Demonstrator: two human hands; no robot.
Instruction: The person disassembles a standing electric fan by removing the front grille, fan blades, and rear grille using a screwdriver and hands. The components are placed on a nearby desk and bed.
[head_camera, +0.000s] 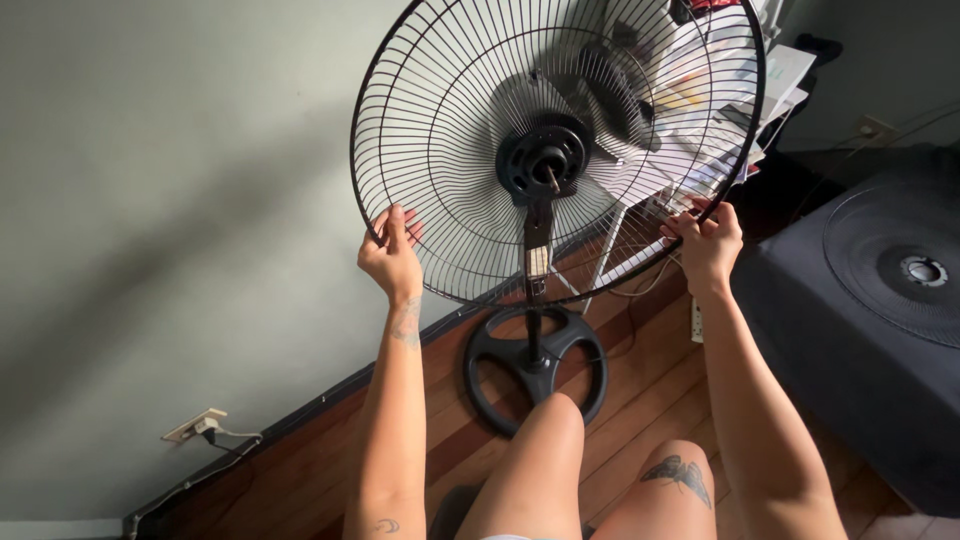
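Both hands grip the rim of a round black wire fan guard, the left hand at its lower left edge, the right hand at its lower right; below it, the fan's black round base sits on the brown wooden floor

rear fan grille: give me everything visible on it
The rear fan grille is a round guard of thin black wire, with ribs radiating from a black hub where a bare motor shaft pokes out; no blades or front guard on it. It sits upright atop the pole of a pedestal fan, above the round black base. The left hand grips its lower left rim, and the right hand grips the lower right rim.
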